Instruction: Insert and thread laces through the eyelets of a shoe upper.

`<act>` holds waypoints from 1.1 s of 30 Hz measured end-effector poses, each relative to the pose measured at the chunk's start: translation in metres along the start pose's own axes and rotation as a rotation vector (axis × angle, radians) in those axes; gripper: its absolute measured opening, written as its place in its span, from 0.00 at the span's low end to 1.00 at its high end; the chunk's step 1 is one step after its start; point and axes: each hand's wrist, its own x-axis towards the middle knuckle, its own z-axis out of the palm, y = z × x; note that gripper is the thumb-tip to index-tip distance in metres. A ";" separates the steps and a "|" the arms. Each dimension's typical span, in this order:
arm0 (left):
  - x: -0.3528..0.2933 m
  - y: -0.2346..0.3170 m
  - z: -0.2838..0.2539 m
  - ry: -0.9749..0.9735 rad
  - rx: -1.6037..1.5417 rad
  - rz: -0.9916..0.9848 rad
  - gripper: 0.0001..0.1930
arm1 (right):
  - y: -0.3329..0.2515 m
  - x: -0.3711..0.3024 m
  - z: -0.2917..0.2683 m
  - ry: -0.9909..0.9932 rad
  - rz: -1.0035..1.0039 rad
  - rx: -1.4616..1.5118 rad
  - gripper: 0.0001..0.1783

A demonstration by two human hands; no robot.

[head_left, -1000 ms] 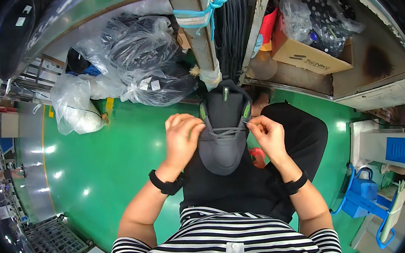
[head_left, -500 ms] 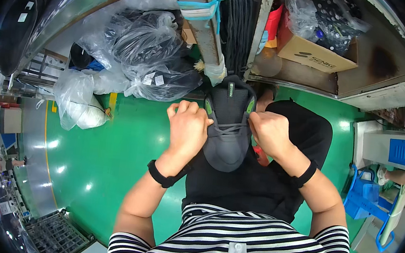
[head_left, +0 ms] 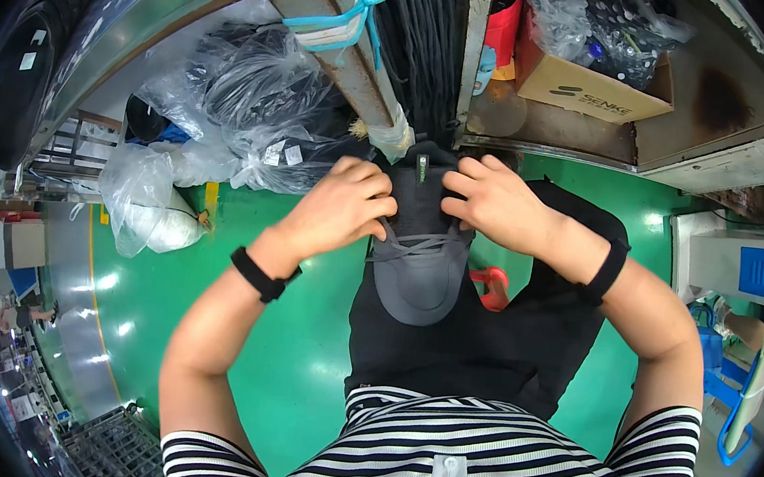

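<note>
- My left hand (head_left: 344,205) is half curled at the left edge of the shoe (head_left: 417,284), fingertips bent in near the laces (head_left: 414,245); whether it pinches a lace, I cannot tell.
- My right hand (head_left: 495,204) is half curled too, fingers bent over the right edge of the opening; I cannot tell if anything is between them.
- The shoe sits between my hands, toe toward me, on the lap of my black trousers (head_left: 463,354).
- I judge it light, with a soft, giving upper – the toe rounder and firmer, the tongue (head_left: 417,203) floppy.
- It should be neither slippery nor fragile; the laces are thin and limp, so fingertips suit them, while the sides of the opening make the best hold for the whole shoe.
- It looks dark grey at the toe and nearly black at the tongue, which has a small green-marked tab (head_left: 423,170) near its top; the grey laces cross low on the throat.
- Just right of the shoe, something red (head_left: 491,287) shows beside my trousers.
- Past the heel stand a metal post (head_left: 346,44) and a bunch of black cords (head_left: 414,18).
- Farther out – clear bags (head_left: 270,106) on the left, a carton (head_left: 593,91) on a shelf to the right, green floor (head_left: 290,406) below.
</note>
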 end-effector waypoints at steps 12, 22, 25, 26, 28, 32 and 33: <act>-0.001 0.006 0.036 0.187 -0.653 -0.635 0.02 | -0.001 0.020 0.028 -0.331 0.383 0.301 0.08; 0.035 0.036 0.029 0.053 0.524 -0.180 0.07 | -0.162 -0.004 0.000 0.188 0.073 1.000 0.10; 0.044 0.027 0.034 0.038 0.208 -0.061 0.08 | -0.155 -0.010 0.010 0.311 0.054 1.048 0.11; 0.043 0.025 0.039 0.031 0.218 -0.044 0.08 | -0.153 -0.012 0.013 0.270 0.039 1.023 0.10; 0.042 0.026 0.040 0.064 -0.065 -0.261 0.08 | -0.146 -0.015 0.013 0.255 0.039 0.992 0.08; 0.048 0.032 0.026 0.012 0.068 -0.323 0.18 | -0.139 -0.028 0.013 0.346 0.440 0.904 0.08; 0.045 0.028 0.020 0.009 -0.033 -0.386 0.25 | -0.135 -0.031 0.012 0.419 0.524 0.936 0.08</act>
